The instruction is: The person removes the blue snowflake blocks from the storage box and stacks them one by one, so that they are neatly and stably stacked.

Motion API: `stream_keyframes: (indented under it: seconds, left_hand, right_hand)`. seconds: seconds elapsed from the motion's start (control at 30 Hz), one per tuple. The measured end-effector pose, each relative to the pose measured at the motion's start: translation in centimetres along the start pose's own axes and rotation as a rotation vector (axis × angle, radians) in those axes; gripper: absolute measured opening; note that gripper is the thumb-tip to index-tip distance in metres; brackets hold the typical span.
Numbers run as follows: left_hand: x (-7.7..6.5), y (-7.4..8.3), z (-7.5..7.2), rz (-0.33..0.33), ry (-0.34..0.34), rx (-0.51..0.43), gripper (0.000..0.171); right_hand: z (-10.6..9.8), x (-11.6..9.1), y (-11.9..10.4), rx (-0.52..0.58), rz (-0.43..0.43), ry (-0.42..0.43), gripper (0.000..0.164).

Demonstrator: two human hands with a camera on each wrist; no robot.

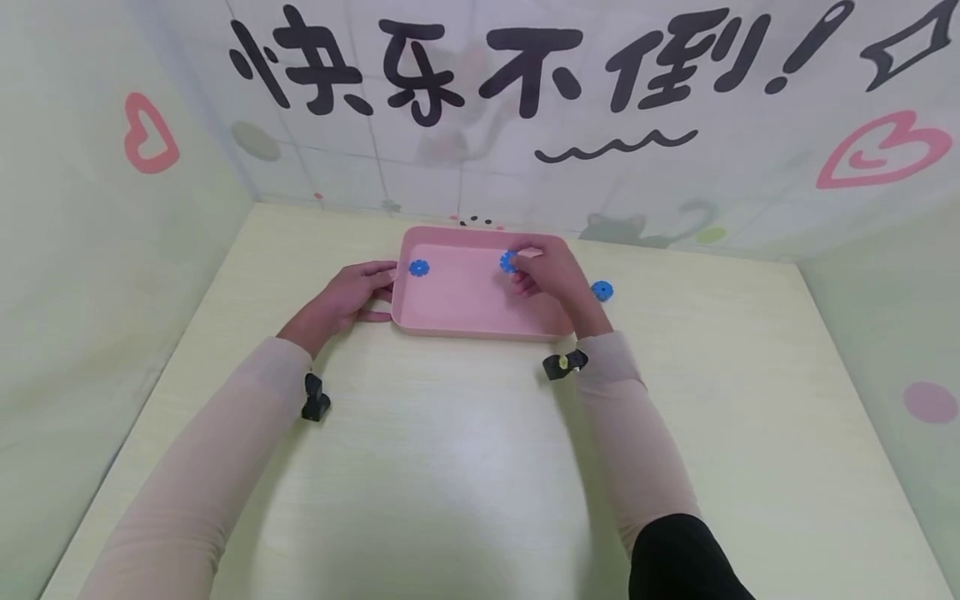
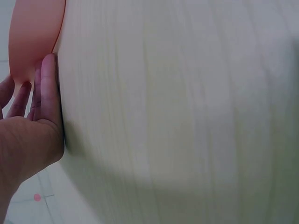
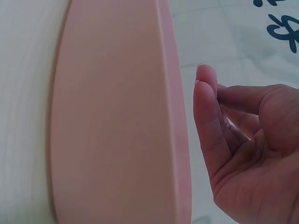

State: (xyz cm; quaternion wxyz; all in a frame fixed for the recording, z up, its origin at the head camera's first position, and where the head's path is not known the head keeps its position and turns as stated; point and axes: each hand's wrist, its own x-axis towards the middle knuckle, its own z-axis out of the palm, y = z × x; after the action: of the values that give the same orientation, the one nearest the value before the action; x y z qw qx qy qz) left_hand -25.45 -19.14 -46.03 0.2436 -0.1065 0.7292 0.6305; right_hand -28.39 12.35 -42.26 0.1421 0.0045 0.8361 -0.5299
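Note:
A shallow pink tray (image 1: 450,304) lies on the pale table. My left hand (image 1: 352,292) is at its left end, fairly straight fingers against the outside of the wall; the left wrist view shows these fingers (image 2: 48,88) low beside the tray (image 2: 35,35). Over the tray's right half, my right hand (image 1: 551,271) pinches a blue notched snowflake disc (image 1: 507,262) between thumb and fingertips. In the right wrist view the hand (image 3: 247,144) is above the tray wall (image 3: 112,116), and its fingers hide the disc. Another blue snowflake disc (image 1: 419,267) lies inside the tray at the left.
A third blue snowflake disc (image 1: 602,291) lies on the table (image 1: 450,450), just right of the tray beside the right wrist. Behind the table stands a printed cloth wall (image 1: 487,183) with large dark lettering, and side walls enclose the table left and right.

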Motion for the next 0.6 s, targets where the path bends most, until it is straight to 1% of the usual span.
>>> stream_keyframes:
  seconds: [0.13, 0.3, 0.43, 0.6]
  left_hand:
    - [0.0, 0.1, 0.0, 0.002, -0.002, 0.0, 0.046]
    - [0.3, 0.1, -0.2, 0.017, -0.001, -0.013, 0.046]
    - [0.3, 0.0, -0.2, 0.012, -0.002, -0.017, 0.045]
    - [0.2, -0.1, -0.1, 0.009, -0.002, -0.009, 0.045]
  right_hand:
    - [-1.4, -0.9, 0.7, 0.041, -0.003, 0.04, 0.019]
    - [-3.0, -1.7, 1.6, 0.09, -0.032, 0.128, 0.024]
    - [-4.0, -2.4, 2.6, 0.111, -0.044, 0.198, 0.025]
    - [-5.3, -3.1, 3.9, 0.158, -0.021, 0.267, 0.025]
